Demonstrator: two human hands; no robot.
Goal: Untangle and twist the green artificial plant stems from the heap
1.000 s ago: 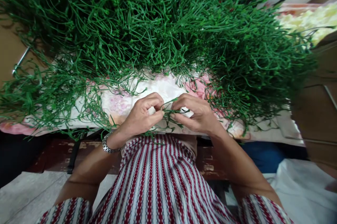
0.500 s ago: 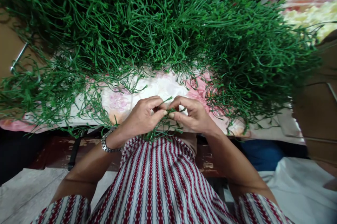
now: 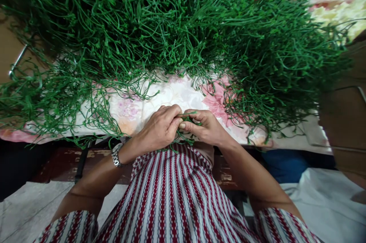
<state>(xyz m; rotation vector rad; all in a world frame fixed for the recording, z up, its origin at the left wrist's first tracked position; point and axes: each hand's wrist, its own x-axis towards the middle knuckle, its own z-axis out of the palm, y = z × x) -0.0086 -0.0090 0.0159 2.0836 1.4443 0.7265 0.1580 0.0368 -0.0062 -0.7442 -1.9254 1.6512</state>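
Left hand: closed on green stems
Right hand: pinching the bunch
Stem position: between hands, by floral cloth's near edge
Stem step: apparently two-handed fingertip work
Next move: calls for steady pinch, likely

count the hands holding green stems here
2: the left hand and the right hand, close together, both pinching stems at the near edge of the floral cloth. The pile could hide others.
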